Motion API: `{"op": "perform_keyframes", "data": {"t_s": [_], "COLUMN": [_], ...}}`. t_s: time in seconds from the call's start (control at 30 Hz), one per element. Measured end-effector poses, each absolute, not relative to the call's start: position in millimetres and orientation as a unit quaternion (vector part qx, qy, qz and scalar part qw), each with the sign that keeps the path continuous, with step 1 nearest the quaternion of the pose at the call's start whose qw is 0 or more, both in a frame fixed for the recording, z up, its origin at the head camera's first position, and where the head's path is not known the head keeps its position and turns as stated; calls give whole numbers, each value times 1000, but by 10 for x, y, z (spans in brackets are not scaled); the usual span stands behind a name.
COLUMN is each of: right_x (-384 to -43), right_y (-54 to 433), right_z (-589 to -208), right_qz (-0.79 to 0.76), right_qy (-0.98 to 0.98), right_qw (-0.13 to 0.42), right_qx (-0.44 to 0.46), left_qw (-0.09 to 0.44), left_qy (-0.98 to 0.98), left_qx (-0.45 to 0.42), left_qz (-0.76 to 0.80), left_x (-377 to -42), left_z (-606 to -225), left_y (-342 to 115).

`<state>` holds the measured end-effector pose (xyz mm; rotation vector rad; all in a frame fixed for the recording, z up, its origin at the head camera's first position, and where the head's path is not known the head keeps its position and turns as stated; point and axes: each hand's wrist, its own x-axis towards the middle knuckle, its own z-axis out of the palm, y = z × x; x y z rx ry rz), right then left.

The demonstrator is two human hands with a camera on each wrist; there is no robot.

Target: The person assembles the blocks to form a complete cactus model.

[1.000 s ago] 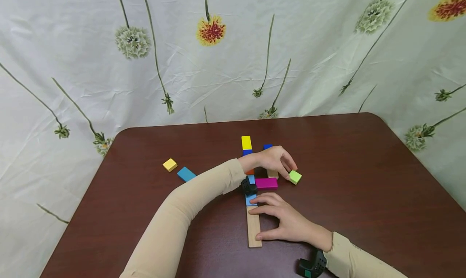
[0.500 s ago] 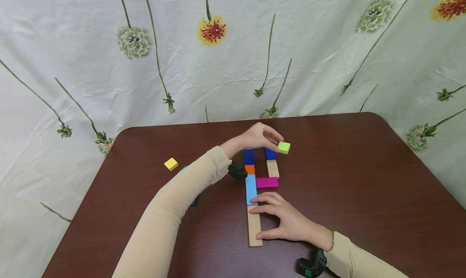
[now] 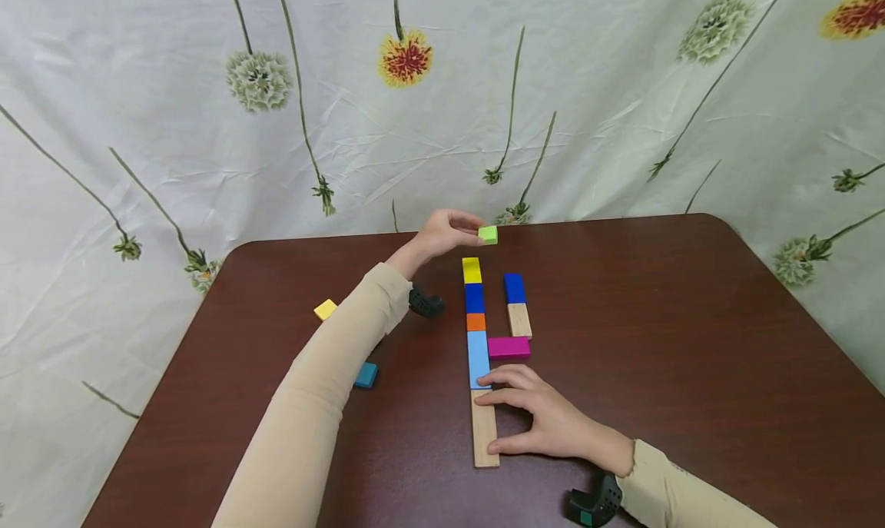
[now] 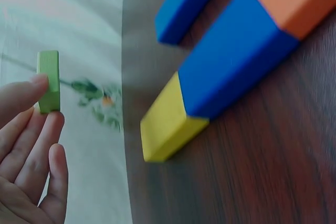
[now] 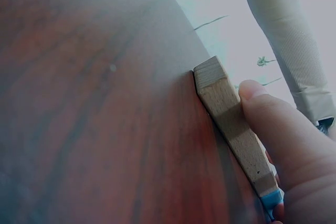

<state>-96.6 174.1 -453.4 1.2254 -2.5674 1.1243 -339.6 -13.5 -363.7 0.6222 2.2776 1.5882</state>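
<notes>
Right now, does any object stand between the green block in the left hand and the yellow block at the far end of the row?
Nothing visible does. The left hand pinches the green block apart from the yellow block, and neither the head view nor the left wrist view shows anything between the two.

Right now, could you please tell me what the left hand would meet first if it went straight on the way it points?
Beyond the green block it holds, the left hand would probably meet the floral cloth first; the way there looks free, though depth is unclear.
</notes>
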Motion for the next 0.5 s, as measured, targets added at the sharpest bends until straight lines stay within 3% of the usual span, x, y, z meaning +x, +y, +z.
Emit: {"op": "perform_keyframes", "data": {"t_s": [0.5], "right_x": [-971], "right_y": [1756], "right_z": [-4551], "right_qz": [360], "right_qy": [-836], "right_qw": [58], "right_qx": [410], "left_qw": [69], "left_qy": [838], "left_qx": [155], "left_qz": [518], "left_x": [-3535], "left_z": [-3862], "left_y": [-274]}}
